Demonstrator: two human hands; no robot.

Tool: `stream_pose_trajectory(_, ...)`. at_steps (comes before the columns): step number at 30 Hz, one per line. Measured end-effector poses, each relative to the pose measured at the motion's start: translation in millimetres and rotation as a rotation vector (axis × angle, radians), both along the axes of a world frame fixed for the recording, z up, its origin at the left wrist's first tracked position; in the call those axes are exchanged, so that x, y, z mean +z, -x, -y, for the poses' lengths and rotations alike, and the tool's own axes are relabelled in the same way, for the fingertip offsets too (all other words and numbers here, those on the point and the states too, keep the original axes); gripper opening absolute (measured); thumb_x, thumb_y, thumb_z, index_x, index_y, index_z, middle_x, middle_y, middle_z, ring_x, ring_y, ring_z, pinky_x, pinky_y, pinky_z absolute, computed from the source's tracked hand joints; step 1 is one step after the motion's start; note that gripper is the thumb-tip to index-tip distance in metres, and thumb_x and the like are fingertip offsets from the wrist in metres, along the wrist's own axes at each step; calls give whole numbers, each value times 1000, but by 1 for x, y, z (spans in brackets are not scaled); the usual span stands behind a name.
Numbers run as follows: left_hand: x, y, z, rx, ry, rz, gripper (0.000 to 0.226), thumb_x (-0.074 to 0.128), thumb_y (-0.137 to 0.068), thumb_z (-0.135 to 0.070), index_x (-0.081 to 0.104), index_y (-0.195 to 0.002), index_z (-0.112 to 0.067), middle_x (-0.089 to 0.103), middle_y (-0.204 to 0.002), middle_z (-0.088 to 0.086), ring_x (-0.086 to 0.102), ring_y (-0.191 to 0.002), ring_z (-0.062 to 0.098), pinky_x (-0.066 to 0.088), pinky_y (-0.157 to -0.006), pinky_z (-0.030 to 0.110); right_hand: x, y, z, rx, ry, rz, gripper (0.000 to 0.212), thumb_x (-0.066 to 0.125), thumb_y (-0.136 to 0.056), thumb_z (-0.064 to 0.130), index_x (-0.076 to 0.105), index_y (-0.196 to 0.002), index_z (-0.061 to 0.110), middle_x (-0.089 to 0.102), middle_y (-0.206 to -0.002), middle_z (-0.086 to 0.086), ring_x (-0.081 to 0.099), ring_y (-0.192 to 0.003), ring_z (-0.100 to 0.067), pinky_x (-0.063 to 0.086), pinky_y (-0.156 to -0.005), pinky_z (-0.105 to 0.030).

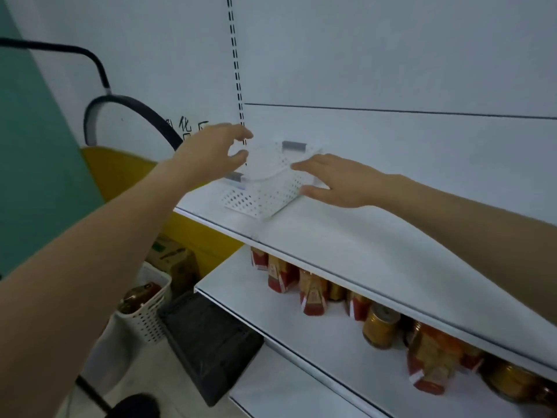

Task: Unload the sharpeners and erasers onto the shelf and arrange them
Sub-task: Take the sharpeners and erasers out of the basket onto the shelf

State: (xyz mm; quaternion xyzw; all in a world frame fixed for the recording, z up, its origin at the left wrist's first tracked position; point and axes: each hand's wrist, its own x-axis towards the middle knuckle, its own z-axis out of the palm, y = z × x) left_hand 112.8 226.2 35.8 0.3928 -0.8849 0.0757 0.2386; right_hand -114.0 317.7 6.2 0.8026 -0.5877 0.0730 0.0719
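The white shelf (361, 236) carries a perforated basket (265, 197). The left hand (211, 152), fingers loosely curved and holding nothing, hovers at the basket's rim. The right hand (340, 182), fingers straight, touches its side, probably to steady it. No sharpeners or erasers are visible.

Two hands (211, 152) (340, 184); two white perforated baskets (271, 196) (149, 318); three shelves (361, 239).

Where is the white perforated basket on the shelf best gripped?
Probably by the grey handles at its two short ends, reaching in from each end: the basket sits skewed on the shelf, and its thin perforated walls offer less purchase.
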Motion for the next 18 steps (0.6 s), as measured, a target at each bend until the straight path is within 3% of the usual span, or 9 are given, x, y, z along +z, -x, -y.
stream_pose_trajectory(4, 8, -3, 53, 38, -35, 130, 38, 52, -92, -26, 48, -129, -20, 54, -129, 4, 51, -113, 23, 46, -95, 41, 15, -9, 71, 30, -6, 40, 55, 39, -94, 43, 25, -144, 22, 33, -147, -6, 31, -133, -22, 28, -108, -37)
stream_pose_trajectory(9, 17, -1, 111, -82, -292, 94, 42, 61, -87, -20, 50, -127, -24, 55, -126, -2, 55, -102, 11, 45, -88, 25, 13, -8, 150, -13, -21, 67, 58, 48, -91, 41, 28, -143, 22, 43, -138, -6, 37, -126, -22, 31, -105, -37)
stream_pose_trajectory(11, 8, 2, 129, -163, -404, 100, 45, 65, -85, -18, 51, -127, -26, 55, -125, -4, 57, -104, 10, 48, -91, 25, 7, -7, 170, -44, -47, 94, 59, 51, -90, 41, 30, -141, 23, 45, -137, -3, 38, -124, -20, 31, -103, -36)
stream_pose_trajectory(18, -10, 28, 178, -348, -499, 394, 55, 73, -78, -18, 50, -127, -25, 55, -121, -7, 53, -102, 5, 43, -80, 10, -3, -6, 197, -147, 6, 58, 50, 54, -88, 38, 41, -134, 23, 51, -130, -2, 42, -118, -18, 38, -97, -35)
